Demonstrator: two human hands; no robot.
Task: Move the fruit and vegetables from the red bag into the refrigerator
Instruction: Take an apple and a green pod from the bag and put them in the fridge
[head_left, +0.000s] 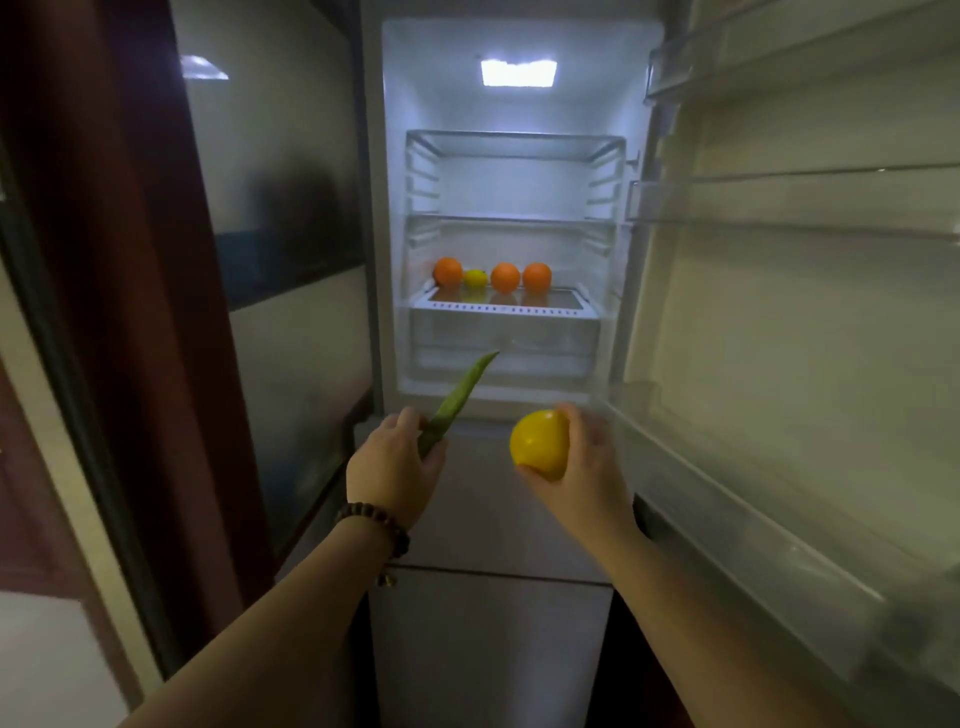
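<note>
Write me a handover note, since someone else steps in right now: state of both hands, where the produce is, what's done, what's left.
Left hand: closed on a long green vegetable, tip pointing toward the fridge.
Right hand: closed on a yellow fruit.
Both are held in front of the open refrigerator, not yet inside.
Done: three oranges and a small yellow fruit sit in a row on the lowest shelf.
Left: place the two held items. The red bag is out of view, so what remains in it cannot be told.
</note>
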